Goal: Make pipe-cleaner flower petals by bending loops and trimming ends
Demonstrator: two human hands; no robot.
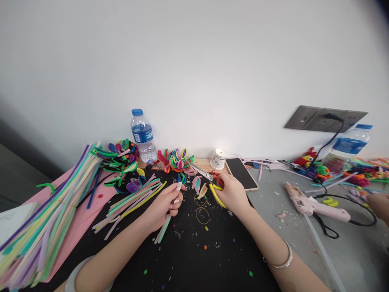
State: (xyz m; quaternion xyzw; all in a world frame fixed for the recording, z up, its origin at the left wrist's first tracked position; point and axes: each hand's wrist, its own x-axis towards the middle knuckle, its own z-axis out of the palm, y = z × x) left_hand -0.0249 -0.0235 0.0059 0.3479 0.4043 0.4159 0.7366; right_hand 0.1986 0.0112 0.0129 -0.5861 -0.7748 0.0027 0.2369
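Head view: the left hand (pixel 166 206) holds fuzzy stems (pixel 164 230) in closed fingers above the bench (pixel 270 215); the right hand (pixel 233 195) has fingers wrapped round scissors (pixel 218 198). A careless leftward swing could nick skin.

A plain, pale wall (pixel 194 73) fills the upper half, softly lit, brightest near the middle and shadowed at far left. A dark grey socket panel (pixel 308 118) is mounted low on the right, above a grey tabletop (pixel 270 235).
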